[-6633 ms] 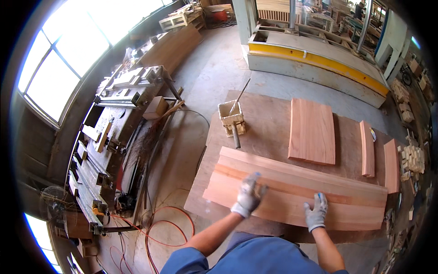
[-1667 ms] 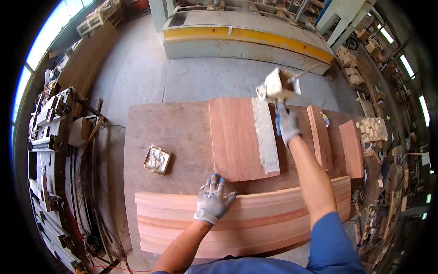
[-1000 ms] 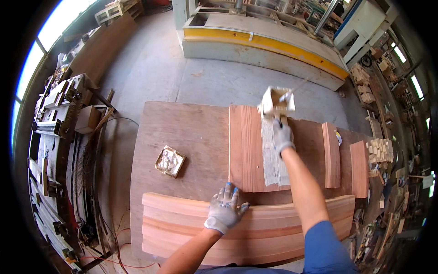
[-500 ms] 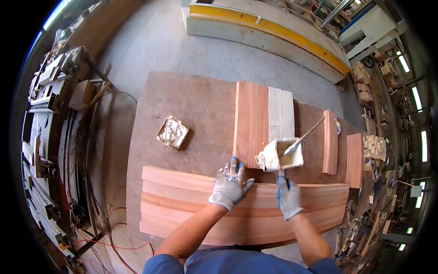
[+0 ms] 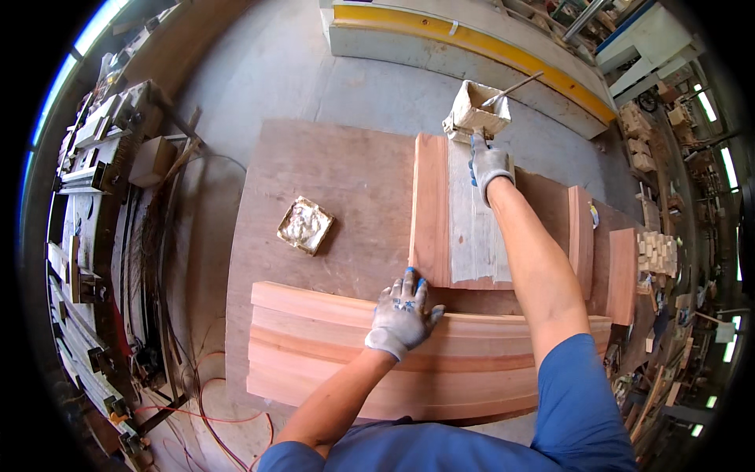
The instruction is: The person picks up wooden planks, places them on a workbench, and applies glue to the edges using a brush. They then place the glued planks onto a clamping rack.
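My right hand [image 5: 491, 164], gloved, reaches far forward. It is closed around the handle of a box-shaped glue applicator [image 5: 481, 108], crusted off-white, with a brush [image 5: 515, 86] leaning in it. The applicator is at the far end of reddish boards [image 5: 429, 204], beside a pale, wet-looking coated strip [image 5: 473, 244] running toward me. My left hand [image 5: 399, 316], also gloved, lies with fingers spread across the back edge of the near curved boards [image 5: 314, 350]. Its fingertips touch the near end of the uncoated reddish board; nothing is held.
A square tray with white paste [image 5: 305, 226] sits on the brown tabletop [image 5: 346, 165]. More curved wood pieces [image 5: 580, 240] stand at the right. Clamp racks [image 5: 86, 236] line the left; a long machine with a yellow stripe [image 5: 472, 39] is beyond the table. Red hoses [image 5: 208, 409] lie on the floor.
My right hand has pushed the glue applicator from the boards' near end to their far end. The pale coating now shows along the strip's full length. My left hand stays almost in place.
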A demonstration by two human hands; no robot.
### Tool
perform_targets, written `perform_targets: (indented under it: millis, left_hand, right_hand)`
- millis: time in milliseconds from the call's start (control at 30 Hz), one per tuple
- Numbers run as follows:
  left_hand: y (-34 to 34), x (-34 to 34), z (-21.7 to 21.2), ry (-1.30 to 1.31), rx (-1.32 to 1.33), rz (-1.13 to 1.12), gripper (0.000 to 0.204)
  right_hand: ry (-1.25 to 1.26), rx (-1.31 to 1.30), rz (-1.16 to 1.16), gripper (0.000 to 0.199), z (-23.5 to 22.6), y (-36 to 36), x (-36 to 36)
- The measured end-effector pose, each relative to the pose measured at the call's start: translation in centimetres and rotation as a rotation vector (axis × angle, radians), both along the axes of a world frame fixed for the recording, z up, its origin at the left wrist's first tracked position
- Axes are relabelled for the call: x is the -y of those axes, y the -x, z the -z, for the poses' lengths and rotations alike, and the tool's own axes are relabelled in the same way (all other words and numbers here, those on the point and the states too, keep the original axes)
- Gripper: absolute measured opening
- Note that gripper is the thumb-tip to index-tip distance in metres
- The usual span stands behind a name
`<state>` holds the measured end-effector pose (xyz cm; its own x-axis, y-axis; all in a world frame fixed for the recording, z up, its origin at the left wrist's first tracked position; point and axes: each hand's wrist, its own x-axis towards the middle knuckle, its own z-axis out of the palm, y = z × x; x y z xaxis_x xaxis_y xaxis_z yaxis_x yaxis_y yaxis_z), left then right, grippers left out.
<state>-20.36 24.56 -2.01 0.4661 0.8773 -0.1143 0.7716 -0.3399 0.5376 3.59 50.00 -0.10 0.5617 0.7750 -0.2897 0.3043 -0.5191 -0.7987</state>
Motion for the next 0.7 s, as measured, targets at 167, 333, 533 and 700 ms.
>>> perform_targets:
  millis: [167,333,533,700]
  left_hand:
    - [0.4,0.0,0.5,0.008,0.011,-0.046,0.062]
    - [0.4,0.8,1.3,-0.071,0.038,-0.022,0.063]
    - [2.7,1.6,1.0,-0.108,-0.018,0.062,0.066]
    - [2.8,1.0,0.3,-0.039,-0.036,0.019,0.068]
  right_hand:
    - [-0.094,-0.215,-0.001,0.050,-4.5,3.5,9.5]
    - [0.025,-0.335,0.070,0.036,-4.4,6.7,27.2]
    - [0.186,-0.164,0.003,0.036,-2.3,9.6,30.9]
    - [-0.127,-0.037,-0.121,0.032,3.7,7.4,15.8]
